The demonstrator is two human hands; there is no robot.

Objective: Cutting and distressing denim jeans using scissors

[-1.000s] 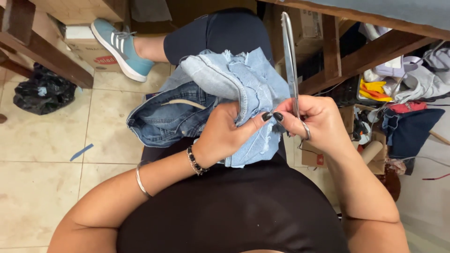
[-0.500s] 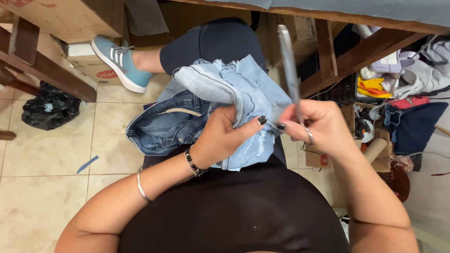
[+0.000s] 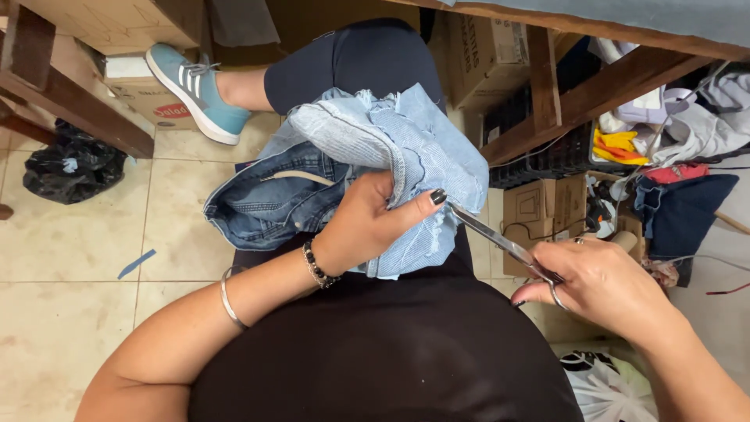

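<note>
At the far left a black plastic bag lies on the tiled floor, and just right of it my foot in a teal sneaker rests by a cardboard box. In my lap, at the centre, sits the bunched denim garment, dark blue on its left side and pale, frayed blue on its right. My left hand is clenched on the pale fold, thumb pressed over its edge. A moment ago the scissors stood upright beside my knuckles; now my right hand has swung out to the right and laid them low, so the blades point left into the frayed edge under my thumb, which I judge puts them in place for a cut. My right fingers grasp the handles, one finger through a ring. Whether the blades are parted I cannot tell, since the tips vanish behind the cloth. Far right, the heap of clothes under the wooden table is too jumbled to sort out.
</note>
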